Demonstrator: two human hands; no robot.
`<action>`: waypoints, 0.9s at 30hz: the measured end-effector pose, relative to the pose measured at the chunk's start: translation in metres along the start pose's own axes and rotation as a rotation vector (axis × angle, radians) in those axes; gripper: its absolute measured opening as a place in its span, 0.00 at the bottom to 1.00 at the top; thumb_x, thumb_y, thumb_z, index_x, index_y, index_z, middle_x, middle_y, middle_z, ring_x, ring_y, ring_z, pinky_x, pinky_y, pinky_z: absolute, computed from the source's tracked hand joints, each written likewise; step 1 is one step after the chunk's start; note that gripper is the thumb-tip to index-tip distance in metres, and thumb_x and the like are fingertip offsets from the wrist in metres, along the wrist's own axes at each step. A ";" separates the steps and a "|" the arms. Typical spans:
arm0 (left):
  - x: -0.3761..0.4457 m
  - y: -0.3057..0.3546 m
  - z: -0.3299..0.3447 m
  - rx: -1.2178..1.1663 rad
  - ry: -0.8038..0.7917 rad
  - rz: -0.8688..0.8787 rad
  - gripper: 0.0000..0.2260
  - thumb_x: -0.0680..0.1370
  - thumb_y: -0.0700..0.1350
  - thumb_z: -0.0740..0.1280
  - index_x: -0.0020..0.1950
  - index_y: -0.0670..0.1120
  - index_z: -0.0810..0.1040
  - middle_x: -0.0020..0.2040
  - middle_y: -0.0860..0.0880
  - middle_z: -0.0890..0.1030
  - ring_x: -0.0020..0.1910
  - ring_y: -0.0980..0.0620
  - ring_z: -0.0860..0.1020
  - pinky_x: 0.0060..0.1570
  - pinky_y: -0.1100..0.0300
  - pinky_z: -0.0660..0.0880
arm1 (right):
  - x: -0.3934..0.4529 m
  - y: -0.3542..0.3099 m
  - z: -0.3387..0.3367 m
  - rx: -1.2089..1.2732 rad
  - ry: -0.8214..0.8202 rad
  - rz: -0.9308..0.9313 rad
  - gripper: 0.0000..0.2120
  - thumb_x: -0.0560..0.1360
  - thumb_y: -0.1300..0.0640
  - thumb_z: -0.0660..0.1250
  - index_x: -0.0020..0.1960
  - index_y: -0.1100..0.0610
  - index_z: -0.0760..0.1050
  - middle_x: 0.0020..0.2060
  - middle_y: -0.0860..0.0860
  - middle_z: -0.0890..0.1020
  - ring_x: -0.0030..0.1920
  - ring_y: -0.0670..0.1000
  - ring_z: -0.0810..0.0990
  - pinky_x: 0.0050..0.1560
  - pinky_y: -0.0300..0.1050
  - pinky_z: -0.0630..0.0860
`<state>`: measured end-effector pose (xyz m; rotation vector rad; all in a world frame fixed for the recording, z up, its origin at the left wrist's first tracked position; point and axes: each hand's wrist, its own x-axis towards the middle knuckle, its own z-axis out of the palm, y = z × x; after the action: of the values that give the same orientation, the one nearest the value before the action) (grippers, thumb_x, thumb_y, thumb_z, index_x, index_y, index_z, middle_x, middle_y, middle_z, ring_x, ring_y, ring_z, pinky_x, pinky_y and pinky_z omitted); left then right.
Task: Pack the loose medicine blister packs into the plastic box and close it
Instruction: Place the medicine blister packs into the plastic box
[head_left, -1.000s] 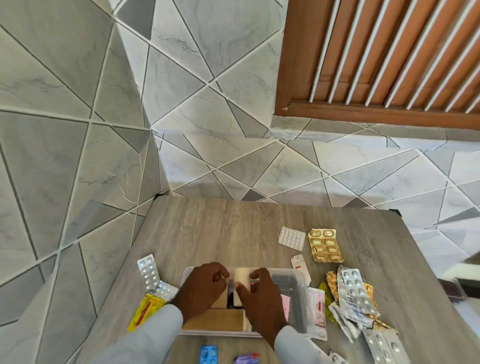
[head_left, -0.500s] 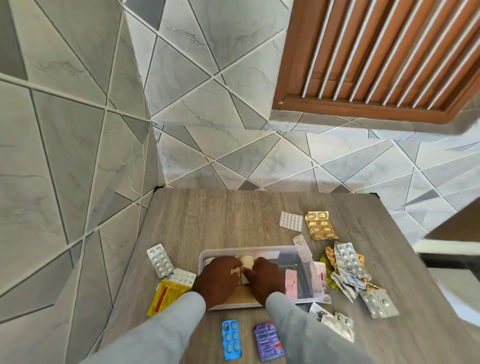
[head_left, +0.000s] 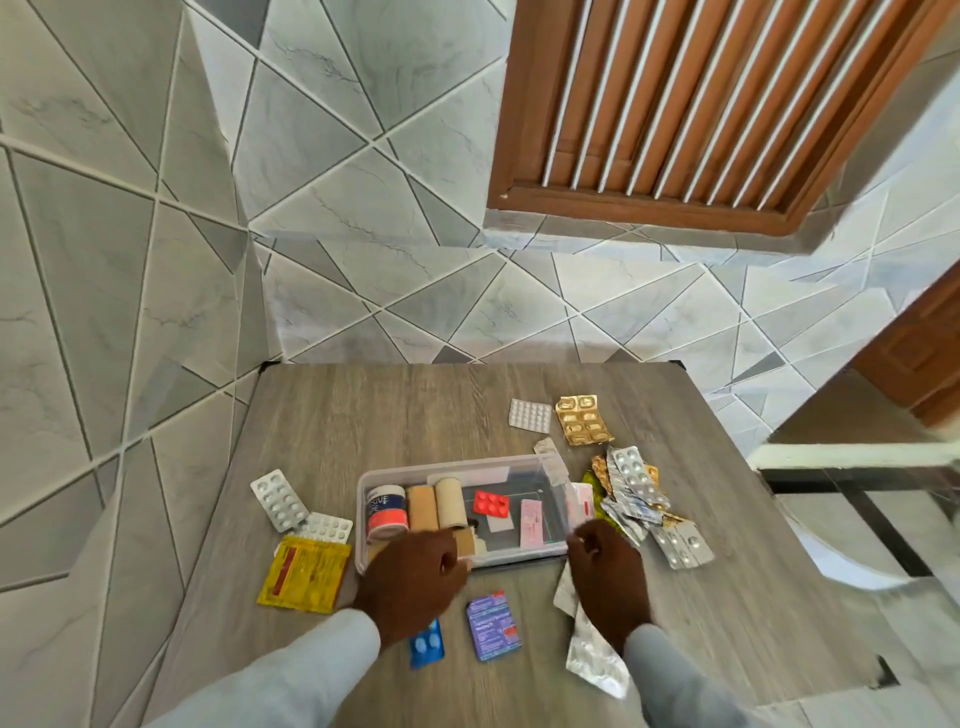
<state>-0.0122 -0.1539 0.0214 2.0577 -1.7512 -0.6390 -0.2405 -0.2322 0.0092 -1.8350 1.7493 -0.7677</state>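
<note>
A clear plastic box (head_left: 540, 465) stands open at the table's middle, with a tape roll, two tan bandage rolls, a red blister pack (head_left: 490, 503) and pink strips inside. My left hand (head_left: 410, 582) hovers at the box's near left rim, fingers curled, nothing visibly held. My right hand (head_left: 608, 577) sits by the box's near right corner over silver packs (head_left: 592, 660), fingers loosely curled. Loose packs lie around: silver pile (head_left: 639, 493), gold pack (head_left: 583, 420), white pack (head_left: 530, 415), blue pack (head_left: 427, 647), purple pack (head_left: 492, 626).
Left of the box lie two white blister packs (head_left: 278, 500) and a yellow sachet (head_left: 305, 574). The wooden table (head_left: 395, 410) stands in a tiled corner. Its right edge drops to a tiled floor near a wooden door (head_left: 919, 358).
Both hands have come out of the box and drawn back toward me, the left to the near rim, the right to the right corner. The box's contents now show.
</note>
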 end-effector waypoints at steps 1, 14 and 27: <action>-0.008 0.001 0.011 0.032 -0.063 -0.004 0.11 0.75 0.59 0.60 0.40 0.52 0.72 0.38 0.54 0.75 0.42 0.53 0.77 0.42 0.57 0.73 | -0.005 0.019 -0.007 -0.034 -0.019 0.071 0.03 0.72 0.57 0.70 0.42 0.51 0.76 0.36 0.49 0.81 0.39 0.51 0.80 0.41 0.44 0.71; -0.018 0.036 0.099 -0.126 0.061 -0.955 0.45 0.65 0.63 0.73 0.74 0.52 0.54 0.72 0.40 0.58 0.69 0.35 0.62 0.63 0.39 0.69 | 0.002 0.092 -0.028 -0.244 -0.448 0.467 0.49 0.61 0.39 0.77 0.73 0.52 0.56 0.67 0.58 0.67 0.67 0.63 0.70 0.64 0.55 0.71; -0.017 0.083 0.139 -0.315 0.150 -0.875 0.33 0.66 0.43 0.77 0.67 0.46 0.65 0.62 0.39 0.74 0.59 0.38 0.75 0.57 0.47 0.74 | 0.001 0.092 -0.026 0.270 -0.504 0.561 0.21 0.64 0.62 0.77 0.54 0.60 0.74 0.50 0.55 0.81 0.45 0.54 0.79 0.40 0.42 0.74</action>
<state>-0.1599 -0.1486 -0.0469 2.4855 -0.5477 -0.8837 -0.3250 -0.2383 -0.0353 -1.1394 1.6036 -0.2643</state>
